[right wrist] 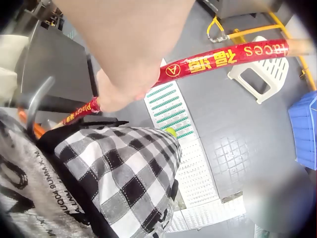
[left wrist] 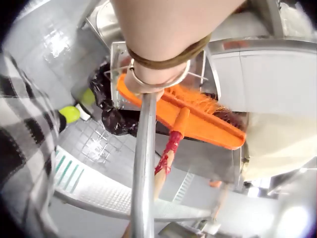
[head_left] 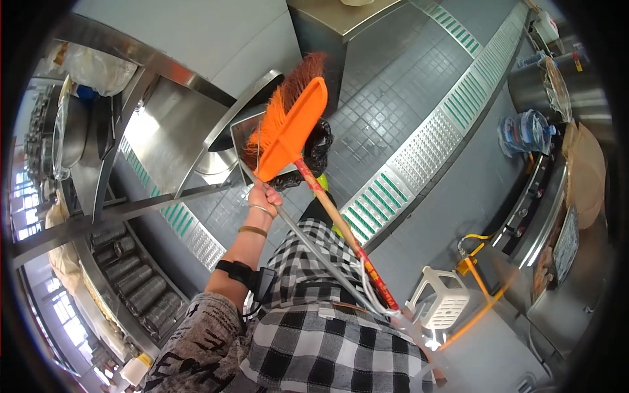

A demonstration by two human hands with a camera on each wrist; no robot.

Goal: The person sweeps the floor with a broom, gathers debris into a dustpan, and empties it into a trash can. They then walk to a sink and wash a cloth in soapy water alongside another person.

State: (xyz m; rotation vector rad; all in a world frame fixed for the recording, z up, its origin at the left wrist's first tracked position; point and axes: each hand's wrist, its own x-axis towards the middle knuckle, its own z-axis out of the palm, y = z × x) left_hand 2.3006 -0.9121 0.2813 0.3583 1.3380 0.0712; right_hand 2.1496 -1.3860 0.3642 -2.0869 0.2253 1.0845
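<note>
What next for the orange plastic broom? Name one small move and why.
Probably shake the orange plastic broom: its head hangs over the black plastic bag, the right hand grips its red-wrapped wooden handle, the left hand grips a silver metal pole.

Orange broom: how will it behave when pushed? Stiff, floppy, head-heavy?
The handle should stay stiff; its bare stretch looks wooden. The bristles will likely bend, being thin and splayed. It may swing head-heavy, with the broad orange head at one end.

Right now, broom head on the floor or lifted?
Lifted: the orange broom head shows above the black bag, and the right hand grips the red-wrapped handle.
</note>
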